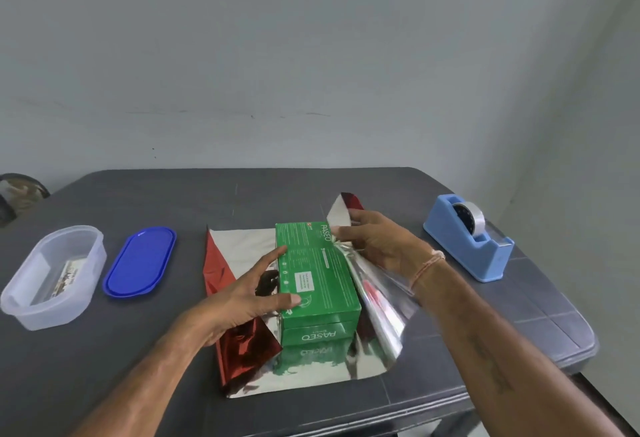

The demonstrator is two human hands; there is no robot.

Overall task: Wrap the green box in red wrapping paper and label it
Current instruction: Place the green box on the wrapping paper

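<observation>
While you look down through the head camera, the green box point(318, 281) lies on its long side in the middle of the frame, on the silver inner face of the red wrapping paper point(239, 253), which is spread over the dark grey table point(104, 367). Your left hand point(242, 298) reaches in from the lower left with its fingers stretched out straight. The forefinger and thumb touch the left edge of the box top, and the hand grasps nothing. Your right hand point(374, 246), right of centre, pinches the right flap of the paper and holds it raised against the right side of the box, so the foil curves up from the table. The paper's left edge is curled over, showing red. At the left of the frame stands a clear plastic container point(52, 277), with its blue lid point(140, 262) lying flat just beside it. Well apart at the right sits a light blue tape dispenser point(467, 239).
</observation>
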